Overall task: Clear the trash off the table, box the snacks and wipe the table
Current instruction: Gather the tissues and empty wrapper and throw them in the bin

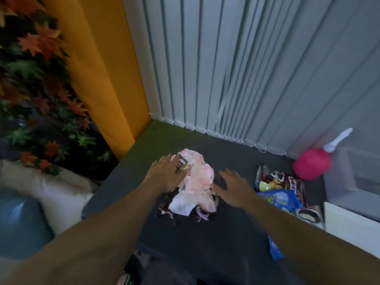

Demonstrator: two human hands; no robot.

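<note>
Pink crumpled tissue heap (197,182) — flanking open hands

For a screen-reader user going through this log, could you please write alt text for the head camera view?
Two bare hands, left hand and right hand, reach with spread fingers around a heap of crumpled pink and white tissues and wrappers on a dark grey table. To the right lie snack bags, a pink spray bottle and a clear plastic box, with vertical blinds behind.

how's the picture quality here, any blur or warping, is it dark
Head view: dim and soft throughout; leaves at left smear with motion blur; wide-angle warp makes the blinds lean and fan out; the bottle is hazy; snack bag print is barely readable; no glare on the table.
</note>
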